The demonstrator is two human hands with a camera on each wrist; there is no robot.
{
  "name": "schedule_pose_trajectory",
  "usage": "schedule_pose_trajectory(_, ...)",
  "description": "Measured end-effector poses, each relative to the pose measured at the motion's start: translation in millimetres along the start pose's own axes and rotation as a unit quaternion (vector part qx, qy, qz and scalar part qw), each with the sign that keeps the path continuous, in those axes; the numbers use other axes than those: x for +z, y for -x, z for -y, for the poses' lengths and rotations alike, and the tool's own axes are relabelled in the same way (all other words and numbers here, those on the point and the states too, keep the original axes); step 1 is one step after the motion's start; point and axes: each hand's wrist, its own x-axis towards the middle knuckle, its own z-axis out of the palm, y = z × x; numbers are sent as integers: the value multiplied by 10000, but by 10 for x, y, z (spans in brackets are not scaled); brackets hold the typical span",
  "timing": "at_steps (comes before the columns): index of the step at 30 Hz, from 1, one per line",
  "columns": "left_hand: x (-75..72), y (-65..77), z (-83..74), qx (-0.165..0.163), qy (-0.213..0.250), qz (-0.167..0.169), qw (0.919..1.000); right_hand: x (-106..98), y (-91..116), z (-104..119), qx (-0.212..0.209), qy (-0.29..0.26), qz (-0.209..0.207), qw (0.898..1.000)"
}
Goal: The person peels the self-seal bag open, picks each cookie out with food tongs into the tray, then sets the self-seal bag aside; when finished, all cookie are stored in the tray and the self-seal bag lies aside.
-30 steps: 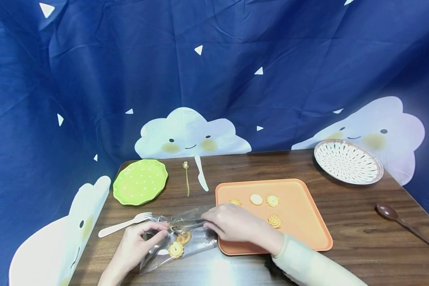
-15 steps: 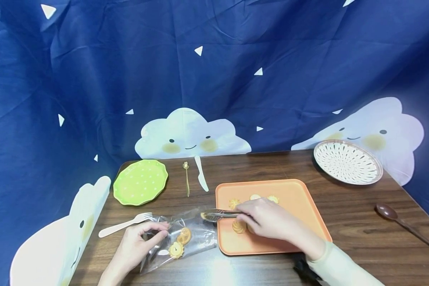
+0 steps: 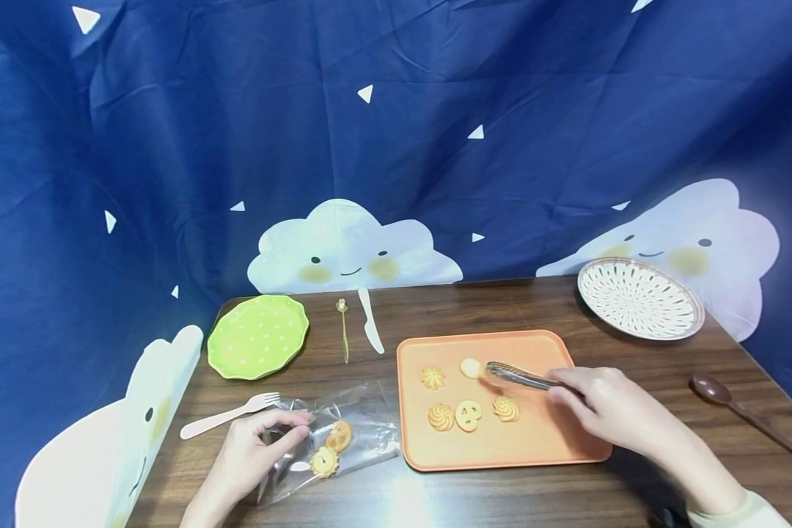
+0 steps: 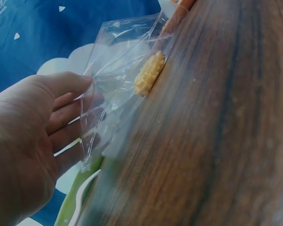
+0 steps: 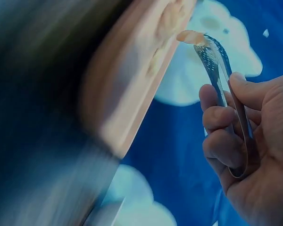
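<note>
My left hand (image 3: 254, 447) pinches the edge of a clear plastic bag (image 3: 369, 418) between thumb and fingers. Two cookies (image 3: 324, 462) lie inside it; the left wrist view shows one cookie (image 4: 150, 74) edge-on through the plastic. With my right hand (image 3: 607, 403) I grip metal tongs (image 3: 524, 377) over the orange tray (image 3: 534, 447). Their tips are beside a pale oval cookie (image 3: 470, 368). In the right wrist view a cookie (image 5: 192, 37) shows at the tong tips; whether they clamp it I cannot tell. Several other cookies (image 3: 468, 416) sit on the tray.
Left of the bag lies a pale fork (image 3: 231, 415), with a green plate (image 3: 259, 336) behind. A gold spoon (image 3: 345, 334) and white knife (image 3: 371, 323) lie at the back. A patterned plate (image 3: 640, 299) and brown spoon (image 3: 716, 391) are at the right.
My right hand has moved right with the tongs, from the bag's opening to over the tray, uncovering several cookies. The left hand stays at the bag's edge.
</note>
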Motion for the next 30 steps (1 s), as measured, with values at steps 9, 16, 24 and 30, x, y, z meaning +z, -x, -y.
schedule_pose_trajectory(9,-15,-9,-1,91,-141,-65,9998,-107,369,-274,516,-134,50,9986)
schedule_pose_trajectory(16,7,-14,-1,-5,-87,-30,10000,-168,467,-395,871,-319,237,9954)
schedule_pose_trajectory(24,15,-15,8,8,-99,-61,9999,-141,503,-496,1197,-312,257,9920)
schedule_pose_trajectory(30,17,-19,7,108,-48,-74,9999,-116,516,-527,2035,-1325,729,9673)
